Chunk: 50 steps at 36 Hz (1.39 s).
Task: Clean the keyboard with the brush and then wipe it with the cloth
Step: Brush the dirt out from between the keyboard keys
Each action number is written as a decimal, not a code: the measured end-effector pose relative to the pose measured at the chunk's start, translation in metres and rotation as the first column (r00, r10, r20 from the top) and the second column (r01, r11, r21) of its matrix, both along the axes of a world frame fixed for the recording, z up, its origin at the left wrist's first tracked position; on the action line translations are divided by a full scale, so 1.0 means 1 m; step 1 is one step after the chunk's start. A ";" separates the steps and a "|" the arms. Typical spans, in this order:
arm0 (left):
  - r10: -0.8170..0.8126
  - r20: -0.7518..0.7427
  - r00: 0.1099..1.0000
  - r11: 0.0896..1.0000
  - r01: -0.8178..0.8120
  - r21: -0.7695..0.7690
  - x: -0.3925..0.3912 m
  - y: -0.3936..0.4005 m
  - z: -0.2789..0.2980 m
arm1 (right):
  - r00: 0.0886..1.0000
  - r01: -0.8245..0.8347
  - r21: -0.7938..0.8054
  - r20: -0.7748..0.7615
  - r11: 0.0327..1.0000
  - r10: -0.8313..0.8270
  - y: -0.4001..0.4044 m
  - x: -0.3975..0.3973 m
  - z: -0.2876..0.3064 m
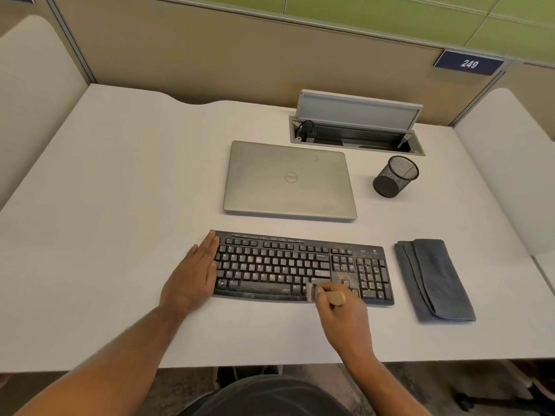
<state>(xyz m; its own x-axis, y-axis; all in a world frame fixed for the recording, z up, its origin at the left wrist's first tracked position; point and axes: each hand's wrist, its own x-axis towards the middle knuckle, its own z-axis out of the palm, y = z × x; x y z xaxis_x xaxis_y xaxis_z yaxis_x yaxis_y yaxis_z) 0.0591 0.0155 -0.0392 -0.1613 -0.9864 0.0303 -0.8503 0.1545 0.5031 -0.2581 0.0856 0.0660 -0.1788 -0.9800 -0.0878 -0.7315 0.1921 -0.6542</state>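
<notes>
We see the black keyboard [301, 267] lying on the white counter [120, 205], near its front edge, with pale crumbs scattered over the arrow keys and number pad. Our right hand [345, 316] has its grip curled round the wooden handle of the brush [326, 295], whose bristles touch the keys by the lower right of the main block. Our left hand [195, 274] lies flat, fingers straight, against the keyboard's left end. The folded grey cloth [435, 280] lies just right of the keyboard. Behind sit a closed laptop [289, 181] and a mesh cup [395, 177].
</notes>
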 end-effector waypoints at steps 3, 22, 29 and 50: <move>0.000 -0.002 1.000 1.000 0.000 0.006 0.000 0.000 -0.001 | 0.997 -0.073 0.130 -0.005 0.989 0.074 -0.003 0.001 -0.001; 0.008 -0.004 1.000 1.000 -0.008 0.018 0.002 -0.001 -0.006 | 0.999 -0.048 0.127 0.000 0.991 0.048 -0.023 0.009 0.010; 0.017 -0.021 1.000 1.000 -0.017 0.017 0.001 0.000 -0.002 | 0.995 -0.093 0.111 -0.020 0.989 0.096 -0.032 0.014 0.014; 0.003 -0.008 1.000 1.000 -0.003 0.010 0.001 0.000 -0.004 | 1.000 -0.021 0.021 0.019 1.000 0.021 -0.012 0.006 0.000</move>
